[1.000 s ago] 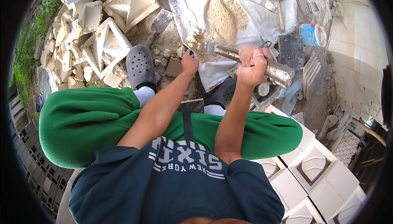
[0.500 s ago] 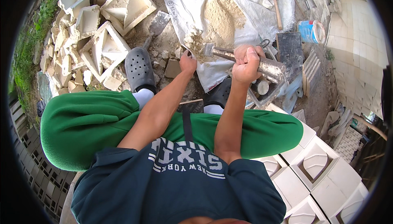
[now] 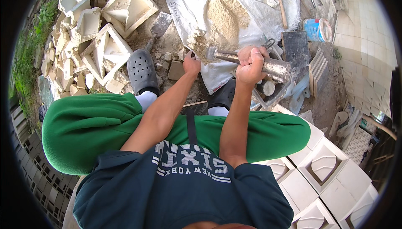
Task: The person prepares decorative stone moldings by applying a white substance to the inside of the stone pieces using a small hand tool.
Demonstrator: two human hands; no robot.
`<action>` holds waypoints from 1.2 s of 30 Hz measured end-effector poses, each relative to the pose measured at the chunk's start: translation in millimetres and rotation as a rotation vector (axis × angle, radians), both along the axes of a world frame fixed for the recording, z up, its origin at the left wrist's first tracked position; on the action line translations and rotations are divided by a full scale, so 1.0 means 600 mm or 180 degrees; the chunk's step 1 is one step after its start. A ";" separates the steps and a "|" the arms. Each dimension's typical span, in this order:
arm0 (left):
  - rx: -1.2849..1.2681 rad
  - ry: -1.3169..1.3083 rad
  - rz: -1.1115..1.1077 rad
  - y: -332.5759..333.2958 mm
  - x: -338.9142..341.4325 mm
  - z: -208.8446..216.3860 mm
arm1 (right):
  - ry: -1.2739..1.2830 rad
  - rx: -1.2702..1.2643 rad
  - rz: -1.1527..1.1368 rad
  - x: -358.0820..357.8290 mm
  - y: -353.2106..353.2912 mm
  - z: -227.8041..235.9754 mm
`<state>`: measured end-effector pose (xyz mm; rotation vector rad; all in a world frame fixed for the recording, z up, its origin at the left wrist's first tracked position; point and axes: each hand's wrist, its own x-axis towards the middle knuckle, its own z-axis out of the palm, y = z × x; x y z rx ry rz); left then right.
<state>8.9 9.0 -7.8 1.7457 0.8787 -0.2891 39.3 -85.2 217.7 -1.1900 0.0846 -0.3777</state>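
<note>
My right hand [image 3: 251, 66] is closed round the thick, pale-crusted handle of a hammer [image 3: 228, 56]. The tool lies across the view, its small metal head pointing left over the edge of a white woven sack [image 3: 184, 7]. Just left of that head, my left hand [image 3: 192, 65] reaches down to the sack's edge with thumb and finger bent together. What they pinch, if anything, is too small to make out. Beige powder [image 3: 226, 17] is heaped on the sack, with crumbly lumps [image 3: 196, 36] near the hammer head.
Broken cream block moulds [image 3: 130, 7] and shards [image 3: 63, 68] pile up at left. A trowel [image 3: 161, 24] lies beside my grey clog [image 3: 143, 70]. At right are a tray of tools [image 3: 274, 95], a dark board [image 3: 295, 49], a blue bucket [image 3: 317, 30] and another hammer [image 3: 283, 11]. Patterned cream blocks [image 3: 322, 162] stand nearby.
The hammer head has dipped slightly toward the sack's edge, and my right hand has shifted a little. My left hand stays in nearly the same place.
</note>
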 end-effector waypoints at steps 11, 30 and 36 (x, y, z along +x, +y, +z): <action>-0.0003 -0.0078 -0.0119 0.007 -0.016 -0.025 | -0.0174 0.0235 -0.0213 -0.001 -0.030 -0.012; -0.0038 -0.0033 -0.0232 -0.001 -0.004 0.007 | 0.0297 0.0065 -0.0855 0.011 -0.007 -0.081; -0.0044 -0.0052 -0.0151 0.006 -0.001 0.000 | 0.0268 0.0015 -0.0535 0.007 0.002 -0.033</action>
